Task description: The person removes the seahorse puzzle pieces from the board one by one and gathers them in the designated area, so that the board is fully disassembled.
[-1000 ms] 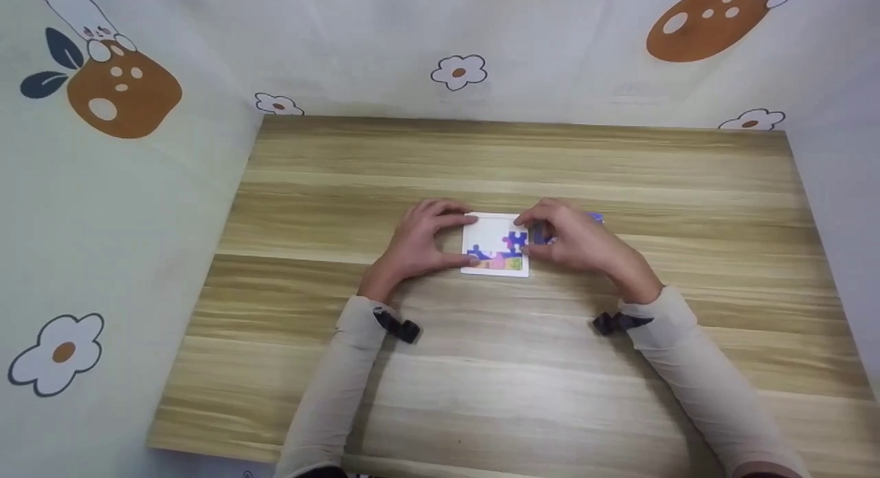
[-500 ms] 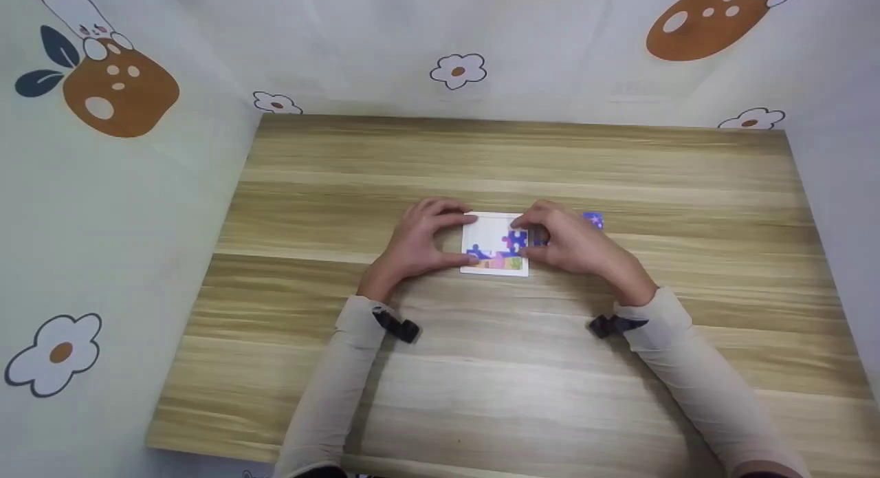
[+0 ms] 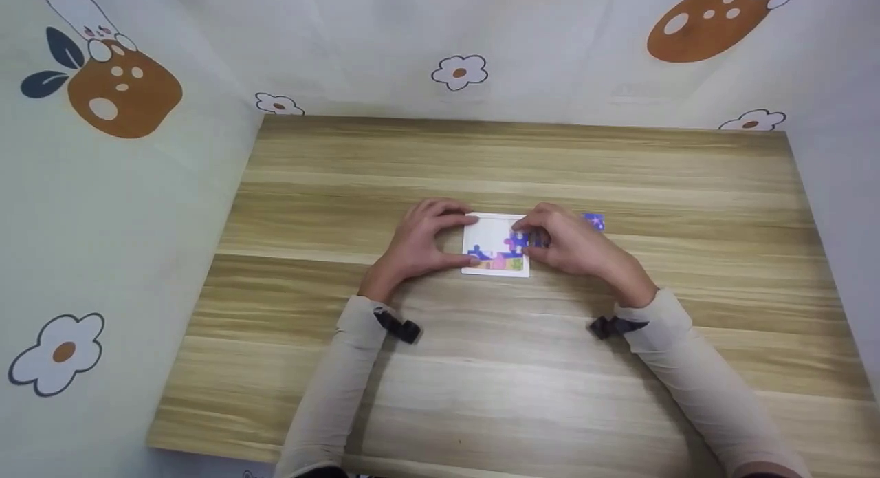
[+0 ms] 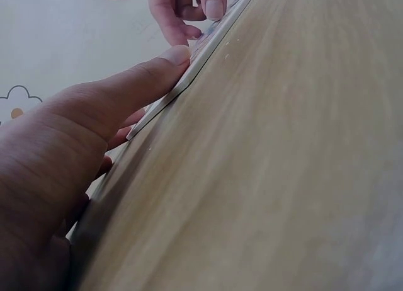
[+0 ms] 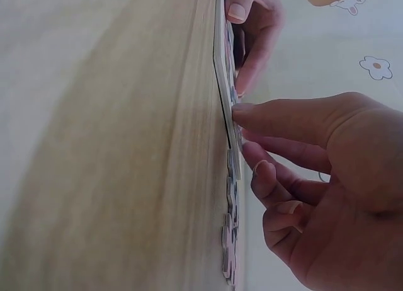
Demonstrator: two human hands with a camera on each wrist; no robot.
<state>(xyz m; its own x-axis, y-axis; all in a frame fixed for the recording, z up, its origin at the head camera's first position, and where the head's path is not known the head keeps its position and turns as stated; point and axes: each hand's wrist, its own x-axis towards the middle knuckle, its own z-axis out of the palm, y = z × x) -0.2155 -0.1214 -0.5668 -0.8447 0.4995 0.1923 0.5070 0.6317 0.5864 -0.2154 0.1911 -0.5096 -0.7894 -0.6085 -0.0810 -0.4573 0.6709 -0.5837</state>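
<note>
A small white puzzle board [image 3: 489, 232] lies flat on the table, with colourful pieces along its bottom row and a blue piece [image 3: 519, 241] at its right side. My left hand [image 3: 421, 241] grips the board's left side, thumb on the lower left corner and index finger on the upper left. Thumb and index finger of my right hand [image 3: 574, 241] touch the blue piece at the right edge; the right wrist view shows that thumb [image 5: 271, 118] on the board's surface. The other right fingers are curled.
Loose pieces lie right of the board, partly under my right hand; a blue one [image 3: 594, 221] shows behind it. Past the far edge of the wooden table [image 3: 522, 161] hangs a patterned curtain [image 3: 550, 58].
My right hand has shifted slightly left and uncovered more of the loose blue piece behind it. The blue piece on the board has moved a little. My left hand has stayed in place.
</note>
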